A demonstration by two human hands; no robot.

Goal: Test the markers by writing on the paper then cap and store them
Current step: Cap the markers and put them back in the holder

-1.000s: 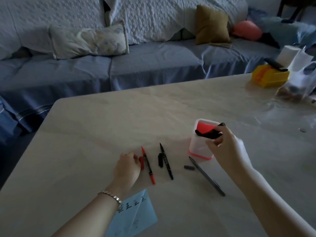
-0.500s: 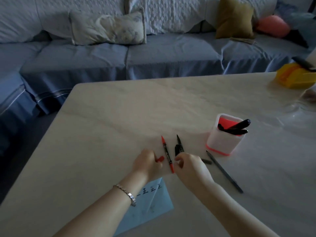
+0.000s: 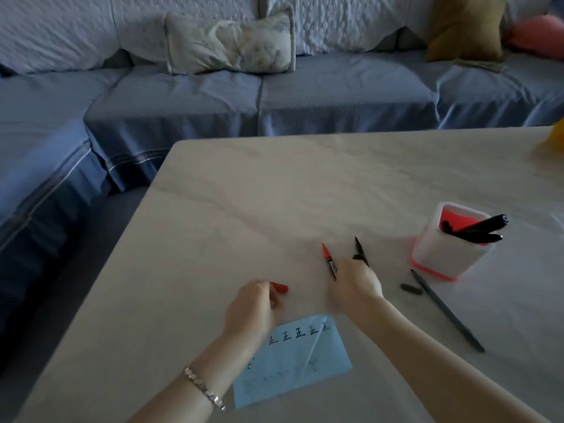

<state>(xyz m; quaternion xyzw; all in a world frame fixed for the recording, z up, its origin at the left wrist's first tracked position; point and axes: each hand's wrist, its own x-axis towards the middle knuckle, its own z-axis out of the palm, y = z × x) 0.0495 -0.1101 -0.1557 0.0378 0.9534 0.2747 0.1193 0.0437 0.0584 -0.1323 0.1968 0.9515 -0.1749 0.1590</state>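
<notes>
Centrally, on a pale table, a red marker lay uncapped, its tip pointing away from the person. The right hand rested curled over its near end; whether the fingers had closed on the barrel could not be told. The left hand pinched a red cap, well to the left of that marker.

Just right of the red marker lay an uncapped black marker with its black cap beside it. Farther right sat a loose dark cap touching or nearly touching a long dark pen.

Risks, as judged: the bare red tip could smear the table or the palm if the right hand dragged it, the cap could miss the tip because the hands were apart, and the pens could roll.

Counted: two uncapped markers, three loose caps, one long pen, and at least two black markers standing in one white holder. One blue paper, near the person, carried five test characters in a row.
</notes>
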